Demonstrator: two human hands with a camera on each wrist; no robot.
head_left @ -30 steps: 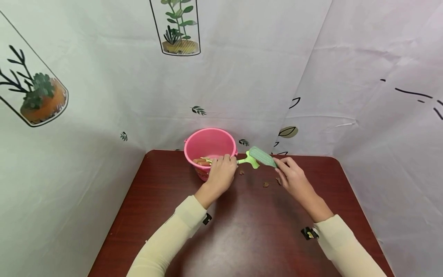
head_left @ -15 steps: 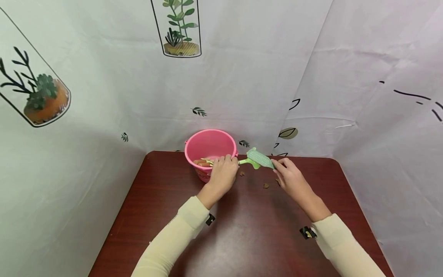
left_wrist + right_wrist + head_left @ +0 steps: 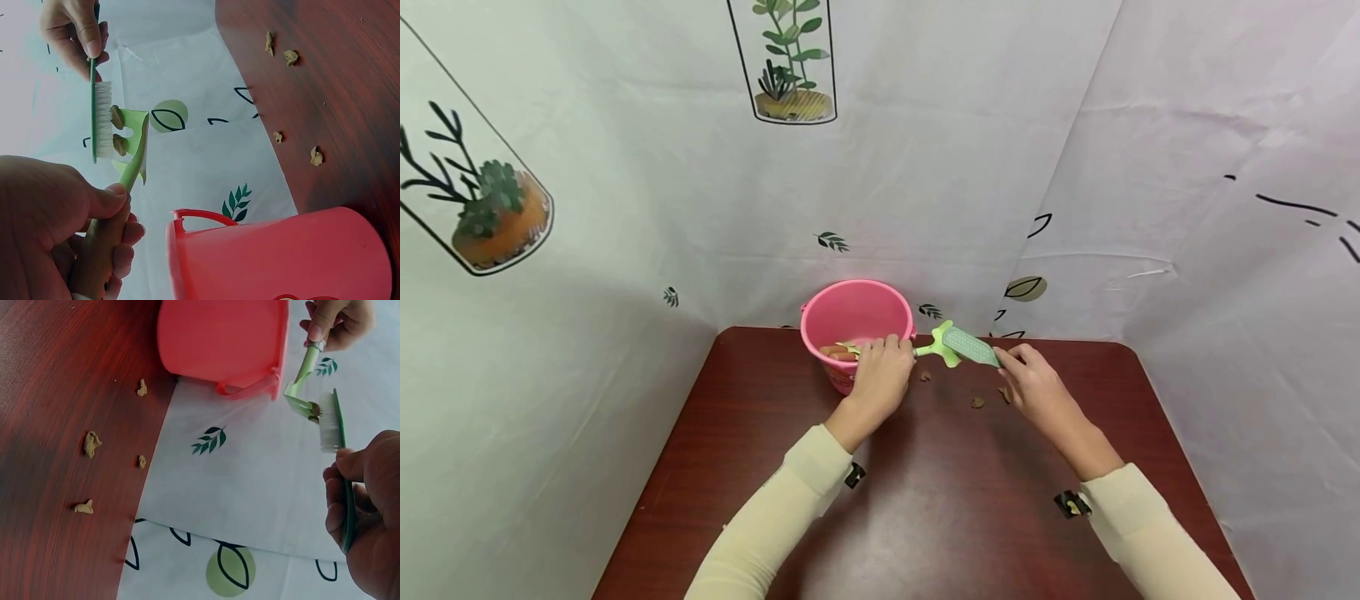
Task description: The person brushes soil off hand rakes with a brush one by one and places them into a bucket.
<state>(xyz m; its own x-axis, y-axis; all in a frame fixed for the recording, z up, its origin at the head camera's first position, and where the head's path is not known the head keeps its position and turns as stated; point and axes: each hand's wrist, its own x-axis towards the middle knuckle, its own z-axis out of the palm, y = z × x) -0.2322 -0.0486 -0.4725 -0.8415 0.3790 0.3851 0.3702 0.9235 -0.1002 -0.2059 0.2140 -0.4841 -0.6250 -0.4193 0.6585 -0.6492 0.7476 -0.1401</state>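
Note:
My left hand (image 3: 883, 375) grips the wooden handle (image 3: 103, 250) of a small garden hand rake, above the near right rim of the pink bucket. The rake's light green head (image 3: 942, 346) points right, toward my right hand. Brown clumps (image 3: 119, 145) cling to its tines. My right hand (image 3: 1037, 385) holds a green brush (image 3: 972, 347) by its handle, thumb against fingers. Its white bristles (image 3: 104, 119) face the tines and touch the clumps in the left wrist view. Both tools are held off the table.
The pink bucket (image 3: 850, 310) stands at the back edge of the dark red table (image 3: 925, 500), against a printed white cloth (image 3: 887, 167). Orange-brown handles (image 3: 837, 352) and pale green parts lie inside it. Several brown crumbs (image 3: 92, 444) lie on the table right of the bucket.
The brush shifts slightly left over the rake head, then back right, with the right hand. The left hand keeps its grip on the rake and barely moves.

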